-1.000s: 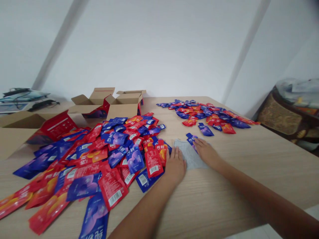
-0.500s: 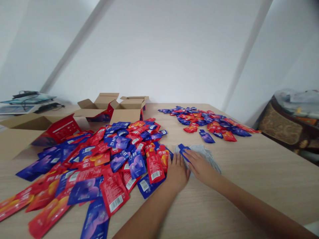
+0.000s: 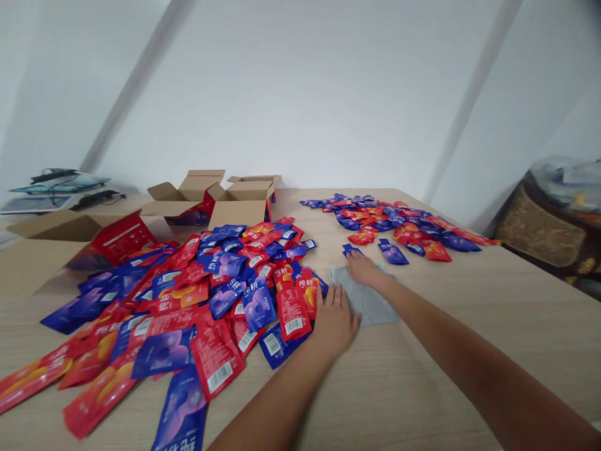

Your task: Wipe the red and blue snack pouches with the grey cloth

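Observation:
A grey cloth point(image 3: 375, 308) lies spread on the wooden table. My left hand point(image 3: 334, 321) rests flat at the cloth's left edge, fingers stretched out, close beside red and blue pouches. Beyond the cloth, my right hand point(image 3: 364, 269) has its fingers closed over a blue pouch point(image 3: 351, 249), whose spout end sticks out ahead; the rest is hidden. Just right of it lies another blue pouch point(image 3: 393, 254). A big heap of red and blue pouches point(image 3: 225, 263) covers the left of the table.
Further back on the right is a second pile of pouches point(image 3: 375, 216). Open cardboard boxes point(image 3: 239, 213) stand at the back left, near stacked folders and cables point(image 3: 61, 181). A dark patterned chair point(image 3: 539, 232) stands past the table's right edge.
My right hand has moved forward off the cloth with the blue pouch, towards the far right pile. The cloth, bunched before, now lies flatter. My left hand stays in about the same place.

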### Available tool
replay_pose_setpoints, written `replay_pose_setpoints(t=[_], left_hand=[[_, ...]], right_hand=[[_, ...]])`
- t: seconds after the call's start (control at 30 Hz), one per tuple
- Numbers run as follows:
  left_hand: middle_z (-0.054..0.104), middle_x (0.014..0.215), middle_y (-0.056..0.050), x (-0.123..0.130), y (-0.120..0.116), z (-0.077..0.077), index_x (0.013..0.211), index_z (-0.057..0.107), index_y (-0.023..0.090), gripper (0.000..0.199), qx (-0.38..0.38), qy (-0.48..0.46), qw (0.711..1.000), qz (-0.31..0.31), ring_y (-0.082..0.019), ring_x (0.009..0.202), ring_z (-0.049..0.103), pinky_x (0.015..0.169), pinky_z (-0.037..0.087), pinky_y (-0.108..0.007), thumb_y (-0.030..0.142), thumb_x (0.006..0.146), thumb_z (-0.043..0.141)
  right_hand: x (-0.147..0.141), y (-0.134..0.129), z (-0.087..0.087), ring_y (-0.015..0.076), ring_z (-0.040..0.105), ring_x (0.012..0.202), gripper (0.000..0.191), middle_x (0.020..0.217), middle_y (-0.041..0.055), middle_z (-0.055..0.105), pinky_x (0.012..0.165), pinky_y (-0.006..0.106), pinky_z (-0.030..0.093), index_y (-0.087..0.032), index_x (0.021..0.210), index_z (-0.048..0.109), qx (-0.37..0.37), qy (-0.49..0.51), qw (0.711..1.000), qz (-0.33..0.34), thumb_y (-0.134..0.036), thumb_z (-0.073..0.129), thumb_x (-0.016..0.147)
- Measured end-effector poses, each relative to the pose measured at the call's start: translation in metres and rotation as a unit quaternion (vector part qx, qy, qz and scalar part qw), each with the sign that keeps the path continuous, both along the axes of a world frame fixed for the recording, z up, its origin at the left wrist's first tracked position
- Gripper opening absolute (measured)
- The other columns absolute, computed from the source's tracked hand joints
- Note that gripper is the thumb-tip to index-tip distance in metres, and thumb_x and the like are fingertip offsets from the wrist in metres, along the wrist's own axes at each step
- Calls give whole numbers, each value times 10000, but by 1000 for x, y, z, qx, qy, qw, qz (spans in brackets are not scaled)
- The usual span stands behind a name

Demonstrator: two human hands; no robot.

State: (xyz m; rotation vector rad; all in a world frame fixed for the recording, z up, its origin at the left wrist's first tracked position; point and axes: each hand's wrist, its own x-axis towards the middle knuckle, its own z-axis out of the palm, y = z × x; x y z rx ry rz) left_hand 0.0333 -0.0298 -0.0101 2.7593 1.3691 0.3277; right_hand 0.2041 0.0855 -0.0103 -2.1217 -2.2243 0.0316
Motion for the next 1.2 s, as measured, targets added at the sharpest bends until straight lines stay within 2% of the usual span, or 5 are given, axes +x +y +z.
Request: replay_pose_setpoints(t=[0.27, 0.4, 0.5, 0.77, 1.2], left_hand=[[305, 1473, -139, -2, 0, -2, 1384, 382, 78, 659, -2, 1, 1000, 5, -286, 1386, 196, 1118, 119, -540, 508, 909, 228], [307, 1471, -140, -1, 0, -3, 1384, 385, 81, 663, -3, 1, 1000, 5, -291, 1385, 198, 1115, 126, -545, 514, 908, 226], [310, 1469, -144, 0, 0, -2, 1379, 390, 75, 655, 5, -3, 1000, 6, -293, 1382, 204, 1114, 123, -549, 503, 909, 233], [337, 1456, -150, 0, 2, -7, 1396, 350, 61, 644, 34, 2, 999, -4, -292, 1375, 218, 1115, 124, -549, 463, 896, 290], [321, 1466, -138, -1, -1, -3, 1385, 384, 87, 668, -2, 1, 1000, 1, -295, 1384, 196, 1114, 113, -557, 521, 905, 219]], right_hand=[[45, -9, 23, 238, 585, 1077, 592, 1221, 200, 585, 891, 321, 415, -82, 1395, 309, 77, 48, 991, -94, -36, 376, 809], [59, -32, 25, 221, 588, 1059, 505, 1202, 131, 605, 883, 333, 444, -133, 1370, 362, 155, 208, 959, -119, -216, 364, 872], [55, -60, 12, 221, 593, 1040, 486, 1140, 101, 638, 905, 370, 451, -152, 1323, 444, 151, 291, 942, -65, -324, 370, 874], [14, -129, -23, 213, 410, 1266, 453, 1375, 90, 480, 1017, 416, 337, -200, 1329, 472, 126, 45, 983, 125, -341, 298, 936], [40, -53, -16, 243, 452, 1209, 405, 1342, 92, 513, 972, 438, 331, -237, 1293, 506, 140, -70, 988, -3, -285, 324, 935]])
